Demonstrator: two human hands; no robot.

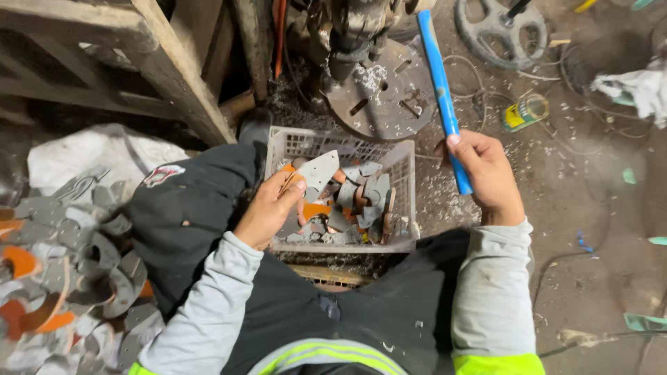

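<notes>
Seemingly midway: the left hand (267, 208) pinches a flat grey metal piece (316, 170) over the crate (406, 201), which holds more pieces. Right of the crate, the right hand (490, 173) grips a blue handle (441, 90). Left of it lies a pile of cut pieces (62, 278).

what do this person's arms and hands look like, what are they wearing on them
Both hands, left hand and right hand, are bare, no gloves. Each arm wears a light grey long sleeve ending at the wrist, with fluorescent yellow-green fabric and a grey reflective stripe near the shoulders.
</notes>
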